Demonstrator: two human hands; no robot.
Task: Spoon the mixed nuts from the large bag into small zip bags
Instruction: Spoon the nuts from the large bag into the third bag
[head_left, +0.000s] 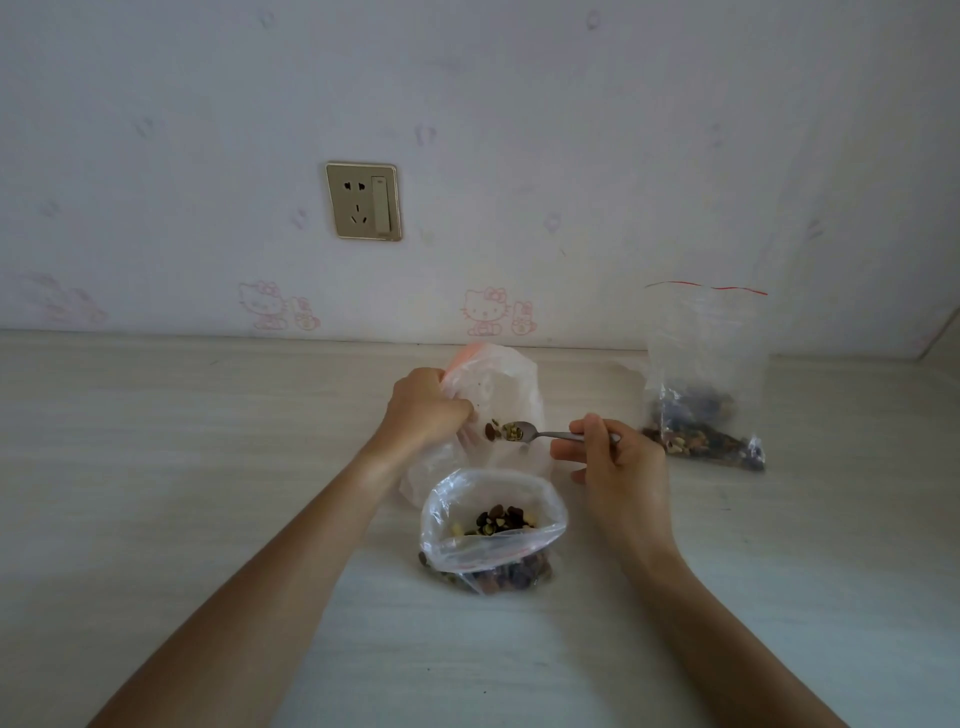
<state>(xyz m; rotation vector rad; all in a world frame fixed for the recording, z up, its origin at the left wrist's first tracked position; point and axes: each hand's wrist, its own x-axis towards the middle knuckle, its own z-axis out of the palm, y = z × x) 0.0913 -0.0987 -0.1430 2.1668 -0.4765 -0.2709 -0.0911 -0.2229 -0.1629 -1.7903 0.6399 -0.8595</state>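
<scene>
Head view: right hand (613, 457) gripping loaded spoon (524, 432), left hand (423, 408) clutching large bag (498, 384), open zip bag (493, 530) below.

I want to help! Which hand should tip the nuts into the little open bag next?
The right hand. It already holds the spoon, loaded with nuts, just above the open small zip bag. The left hand is busy gripping the large bag open.
</scene>
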